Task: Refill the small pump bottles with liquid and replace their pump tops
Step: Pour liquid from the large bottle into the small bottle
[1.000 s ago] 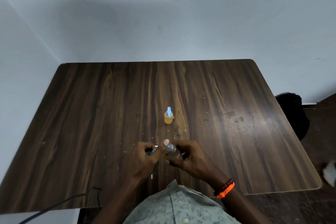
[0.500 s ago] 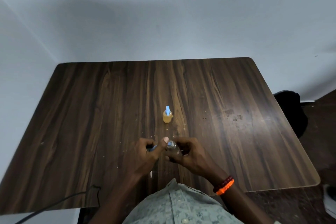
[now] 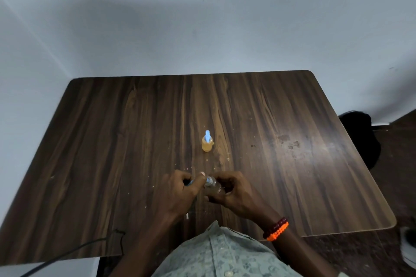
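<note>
On table [image 3: 112,164]: dark wood-grain top, set against grey walls
Bottles: two counted
Orange bottle [image 3: 207,144]: upright, mid-table, beyond hands
Clear bottle [image 3: 212,186]: gripped by right hand [image 3: 234,193], near table's front edge
Left hand [image 3: 180,191]: fingers curled on blue pump top [image 3: 191,182]

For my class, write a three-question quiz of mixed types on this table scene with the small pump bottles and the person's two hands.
1. True or false: the orange bottle standing on the table has its blue pump top on.
2. Multiple choice: the clear bottle is held by
A. the left hand alone
B. the right hand
C. neither hand; it stands on the table
3. Fill in: the bracelets sit on the ____ wrist.

Key
1. True.
2. B; the left hand pinches a small blue part at its neck.
3. Right.
</note>
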A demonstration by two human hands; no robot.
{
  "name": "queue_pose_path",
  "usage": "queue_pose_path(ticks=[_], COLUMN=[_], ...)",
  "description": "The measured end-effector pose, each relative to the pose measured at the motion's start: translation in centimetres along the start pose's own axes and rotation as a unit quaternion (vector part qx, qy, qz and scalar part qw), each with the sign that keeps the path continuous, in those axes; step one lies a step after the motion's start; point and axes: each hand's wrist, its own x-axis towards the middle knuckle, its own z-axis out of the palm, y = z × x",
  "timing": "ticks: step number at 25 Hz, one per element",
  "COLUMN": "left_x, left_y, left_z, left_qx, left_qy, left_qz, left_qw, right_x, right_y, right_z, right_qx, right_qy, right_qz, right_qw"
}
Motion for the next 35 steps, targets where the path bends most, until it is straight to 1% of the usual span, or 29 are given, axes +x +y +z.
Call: queue_pose_path(ticks=[3, 7, 9, 14, 21, 27, 30, 35], left_x=[-0.1, 0.0, 0.0, -0.1, -0.3, -0.4, -0.5, -0.5], left_y=[-0.1, -0.1, -0.1, -0.6, -0.4, -0.5, -0.1, 0.3], left_z=[0.1, -0.1, 0.0, 0.5, 0.7, 0.6, 0.5, 0.0], left_qx=[0.004, -0.005, -0.002, 0.005, 0.007, -0.008, 0.012, -0.003], left_qy=[0.019, -0.003, 0.007, 0.015, 0.028, 0.012, -0.001, 0.007], left_qz=[0.007, 0.007, 0.01, 0.01, 0.029, 0.021, 0.019, 0.027], left_qw=[1.0, 1.0, 1.0, 1.0, 0.999, 1.0, 1.0, 1.0], right_x=[0.3, 0.3, 0.2, 0.3, 0.1, 0.1, 0.0, 0.1], right_y=[0.4, 0.5, 0.5, 0.9, 1.0, 1.1, 1.1, 0.8], right_z=[-0.2, -0.1, 0.0, -0.2, 0.1, -0.1, 0.0, -0.2], right_qx=[-0.007, -0.014, -0.007, -0.024, -0.001, -0.019, -0.013, -0.001], right_qy=[0.014, 0.006, -0.002, 0.017, -0.002, 0.005, 0.0, 0.003], right_qz=[0.012, 0.013, 0.01, 0.02, 0.014, 0.006, 0.009, 0.005], right_qw=[1.0, 1.0, 1.0, 0.999, 1.0, 1.0, 1.0, 1.0])
